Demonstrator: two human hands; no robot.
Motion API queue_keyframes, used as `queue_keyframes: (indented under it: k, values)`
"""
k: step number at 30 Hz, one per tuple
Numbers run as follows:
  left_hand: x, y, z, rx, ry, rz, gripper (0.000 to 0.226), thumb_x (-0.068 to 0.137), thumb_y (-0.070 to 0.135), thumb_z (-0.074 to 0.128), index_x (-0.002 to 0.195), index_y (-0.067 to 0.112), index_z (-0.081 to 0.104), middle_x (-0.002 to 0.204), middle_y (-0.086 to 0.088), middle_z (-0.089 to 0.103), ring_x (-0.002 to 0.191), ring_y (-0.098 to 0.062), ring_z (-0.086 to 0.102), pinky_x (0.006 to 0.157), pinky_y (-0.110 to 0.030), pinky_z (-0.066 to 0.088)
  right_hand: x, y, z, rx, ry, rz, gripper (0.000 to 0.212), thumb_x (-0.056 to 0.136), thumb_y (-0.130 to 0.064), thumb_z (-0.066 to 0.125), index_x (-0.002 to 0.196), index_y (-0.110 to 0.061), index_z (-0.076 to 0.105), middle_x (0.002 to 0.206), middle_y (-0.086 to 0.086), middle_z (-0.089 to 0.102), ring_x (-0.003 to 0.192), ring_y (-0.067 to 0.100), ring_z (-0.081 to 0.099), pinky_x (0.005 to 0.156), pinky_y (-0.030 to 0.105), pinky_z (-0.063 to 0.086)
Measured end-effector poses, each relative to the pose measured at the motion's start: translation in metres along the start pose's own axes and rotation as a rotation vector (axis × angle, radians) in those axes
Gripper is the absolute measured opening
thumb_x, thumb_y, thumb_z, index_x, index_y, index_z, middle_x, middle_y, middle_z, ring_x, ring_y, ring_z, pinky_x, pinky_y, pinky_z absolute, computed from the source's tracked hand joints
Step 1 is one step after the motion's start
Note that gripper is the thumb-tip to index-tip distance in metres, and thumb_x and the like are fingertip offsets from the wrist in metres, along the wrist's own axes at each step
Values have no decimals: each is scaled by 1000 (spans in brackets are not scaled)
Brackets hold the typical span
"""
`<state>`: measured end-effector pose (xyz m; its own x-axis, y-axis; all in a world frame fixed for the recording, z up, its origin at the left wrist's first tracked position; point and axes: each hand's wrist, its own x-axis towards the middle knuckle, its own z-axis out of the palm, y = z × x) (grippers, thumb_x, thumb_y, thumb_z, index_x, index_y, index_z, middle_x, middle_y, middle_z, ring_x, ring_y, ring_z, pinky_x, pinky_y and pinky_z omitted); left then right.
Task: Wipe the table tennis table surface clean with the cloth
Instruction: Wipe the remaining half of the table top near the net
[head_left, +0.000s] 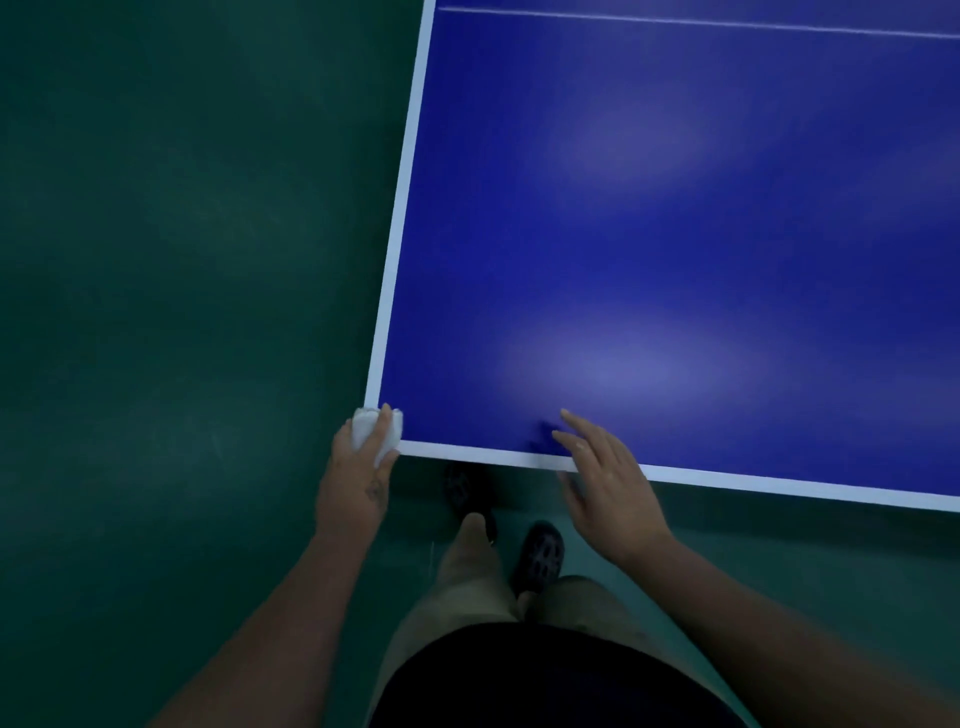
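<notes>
The green floor (156, 260) spreads to the left of and below the table (675, 234). Two dark shoes (540, 556) stand on it just short of the near edge, one partly under the table, with tan shorts (467, 582) and a black shirt hem (545, 675) below them. Nothing lies on the blue top.

The top is deep blue with white edge bands along the left and near sides and a thin white line running across the far end. Soft pale patches of reflected light show on it.

The cloth (375, 428) is white and bunched into a small wad, sitting on the near left corner of the table. The left hand (358, 467) has its grip closed round the cloth, fingers curled over it. The right hand (602, 473) hovers or rests at the near edge band, its grip wide, fingers straight and spread, holding nothing; whether it touches the top I cannot tell.
</notes>
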<state>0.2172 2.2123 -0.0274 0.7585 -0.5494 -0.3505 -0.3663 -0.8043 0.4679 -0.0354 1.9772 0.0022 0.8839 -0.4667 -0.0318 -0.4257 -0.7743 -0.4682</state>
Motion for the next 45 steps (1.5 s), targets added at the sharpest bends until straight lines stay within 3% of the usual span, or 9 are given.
queue_keyframes:
  k: [5,8,12,16,21,30,35,40,45]
  values:
    - [-38,12,-12,-76,114,54,53,103,28,68,154,31,56,130,-2,44,105,-22,58,96,-50,59,-18,-3,-25,180,-123,14,47,98,-16,70,144,-17,57,158,1,48,131,24,60,103,37,53]
    - [-72,51,-23,-101,51,127,63,99,33,73,156,42,49,135,8,48,108,-15,59,95,-43,59,-15,-19,-47,280,-152,-5,46,103,-28,67,147,-23,56,158,-8,45,128,16,61,92,24,44]
    - [-119,105,-38,-208,-97,167,80,93,43,78,157,58,33,146,23,52,126,-1,57,107,-29,49,-14,-46,-74,363,-147,-149,51,102,-41,67,150,-28,54,160,-8,43,138,12,54,102,22,43]
    - [-150,138,-51,-264,-163,194,104,88,39,82,150,74,5,130,29,63,110,-3,68,96,-38,57,-20,-69,-92,364,-220,-385,53,102,-50,65,149,-28,54,161,-4,44,142,14,50,113,27,43]
    - [-167,141,-71,-279,-164,217,113,90,43,82,156,66,-7,131,28,63,113,-4,66,98,-40,57,-20,-95,-97,282,-200,-580,45,99,-43,71,137,-24,59,141,0,56,128,20,55,109,33,45]
    - [-189,72,-102,-250,-24,180,82,85,59,80,155,44,40,132,23,60,120,3,59,99,-34,57,-9,-150,-84,298,-273,-625,24,100,-38,63,115,-26,50,110,-10,51,79,12,53,62,34,47]
    - [-204,15,-118,-214,60,149,71,91,62,71,152,36,47,140,22,53,127,5,48,107,-26,48,0,-194,-61,244,-327,-609,12,104,-38,54,111,-28,53,110,-13,44,78,15,54,62,42,52]
    - [-203,-51,-152,-187,94,152,72,95,67,60,156,33,42,149,19,47,134,5,42,113,-18,38,14,-249,-32,231,-310,-516,17,104,-26,61,118,-35,62,110,-16,41,82,5,52,66,30,50]
    - [-188,-122,-196,-149,91,185,75,97,70,52,161,34,34,159,17,39,145,-2,34,122,-28,33,26,-307,3,292,-211,-361,13,106,-34,63,119,-32,61,109,-17,45,86,6,59,69,35,55]
